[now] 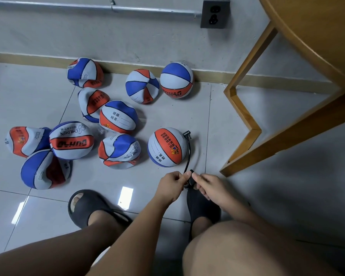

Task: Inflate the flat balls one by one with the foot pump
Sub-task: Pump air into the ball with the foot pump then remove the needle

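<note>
A round red, white and blue ball (pixel 167 147) lies on the tiled floor with a black hose (pixel 188 154) plugged into its right side. The hose runs down to my hands. My left hand (pixel 172 186) pinches the hose's lower end, and my right hand (pixel 208 186) grips the black fitting beside it. The foot pump (pixel 199 204) is mostly hidden under my right foot and hands. Several flat, crumpled balls (pixel 119 150) lie to the left. A second round ball (pixel 176 79) rests by the wall.
A wooden table leg (pixel 245 116) and frame stand close on the right. The wall, its baseboard and a dark socket (pixel 214 13) lie beyond the balls. My left foot in a black slipper (pixel 88 208) stands on the floor at lower left.
</note>
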Demonstrator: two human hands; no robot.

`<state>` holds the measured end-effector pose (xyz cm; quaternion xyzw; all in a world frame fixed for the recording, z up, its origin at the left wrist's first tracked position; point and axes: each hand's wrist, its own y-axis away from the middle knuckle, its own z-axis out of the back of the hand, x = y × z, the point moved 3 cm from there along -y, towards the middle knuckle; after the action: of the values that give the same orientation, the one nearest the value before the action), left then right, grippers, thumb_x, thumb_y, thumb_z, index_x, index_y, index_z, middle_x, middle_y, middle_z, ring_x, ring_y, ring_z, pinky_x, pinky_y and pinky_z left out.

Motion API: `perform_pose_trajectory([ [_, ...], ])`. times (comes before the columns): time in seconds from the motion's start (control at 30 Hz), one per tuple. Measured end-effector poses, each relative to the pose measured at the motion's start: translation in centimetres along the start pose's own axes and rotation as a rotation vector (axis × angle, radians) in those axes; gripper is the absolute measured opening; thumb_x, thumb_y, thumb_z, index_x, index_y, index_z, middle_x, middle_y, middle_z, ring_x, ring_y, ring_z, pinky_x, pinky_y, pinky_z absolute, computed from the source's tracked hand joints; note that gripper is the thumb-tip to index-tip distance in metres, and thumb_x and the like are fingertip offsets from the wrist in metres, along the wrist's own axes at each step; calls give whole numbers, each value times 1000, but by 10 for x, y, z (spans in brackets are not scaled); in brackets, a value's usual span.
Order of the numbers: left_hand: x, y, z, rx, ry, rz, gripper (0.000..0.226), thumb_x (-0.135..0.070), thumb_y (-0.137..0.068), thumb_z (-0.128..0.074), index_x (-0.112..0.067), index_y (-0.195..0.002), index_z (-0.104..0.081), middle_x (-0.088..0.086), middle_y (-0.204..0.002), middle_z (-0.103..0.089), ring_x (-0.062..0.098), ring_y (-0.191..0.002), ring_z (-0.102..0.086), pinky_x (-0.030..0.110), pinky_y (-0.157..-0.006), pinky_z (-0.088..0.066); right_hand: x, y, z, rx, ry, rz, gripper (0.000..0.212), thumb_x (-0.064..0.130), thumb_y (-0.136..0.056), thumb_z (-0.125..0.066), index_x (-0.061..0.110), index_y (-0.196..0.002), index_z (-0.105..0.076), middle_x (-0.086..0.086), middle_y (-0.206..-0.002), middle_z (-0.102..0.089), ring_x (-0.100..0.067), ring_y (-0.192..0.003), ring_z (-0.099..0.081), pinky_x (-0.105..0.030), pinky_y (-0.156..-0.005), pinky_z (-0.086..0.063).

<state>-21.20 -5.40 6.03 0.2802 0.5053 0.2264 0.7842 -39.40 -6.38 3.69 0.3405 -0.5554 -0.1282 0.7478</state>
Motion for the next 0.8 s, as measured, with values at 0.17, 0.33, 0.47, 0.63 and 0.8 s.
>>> perform_pose_trajectory([
  [0.17,-11,-3,4,-9,-33,-27,57,-62,-102,-59,-10,-80,-68,-5,-70,-71,9,-64,-60,27,-64,-46,17,-6,-2,-34,-22,-11,49,44,-105,-66,2,-80,-62,-2,-57,-54,-17,-52,-46,-28,-52,-36],
  [0.33,-44,9,22,85,371,-54,47,-51,-100,-66,-23,-66,-52,-1,-63,-51,13,-53,-38,26,-51,-29,55,11,4,-2,-270,80,48,53,-98,-73,9,-81,-66,-11,-62,-43,-20,-52,-36,-26,-49,-37],
  [0.47,-63,11,31,183,474,-130,44,-44,-100,-71,-21,-67,-53,3,-64,-49,13,-51,-34,22,-48,-28,66,12,7,20,-415,125,51,59,-89,-76,12,-76,-64,-14,-64,-41,-23,-54,-33,-51,-65,-44],
  [0.63,-44,10,18,111,320,-145,52,-58,-96,-73,-13,-79,-54,-7,-61,-47,9,-54,-38,20,-52,-33,33,9,8,-12,-368,108,60,72,-86,-71,14,-78,-66,-12,-62,-46,-20,-50,-38,-28,-49,-35],
  [0.8,-13,5,-2,43,212,-65,57,-67,-94,-69,-17,-72,-51,-12,-60,-56,8,-56,-46,25,-61,-39,4,3,8,-15,-273,38,63,68,-92,-72,7,-81,-65,-13,-65,-50,-21,-52,-39,-32,-51,-31],
])
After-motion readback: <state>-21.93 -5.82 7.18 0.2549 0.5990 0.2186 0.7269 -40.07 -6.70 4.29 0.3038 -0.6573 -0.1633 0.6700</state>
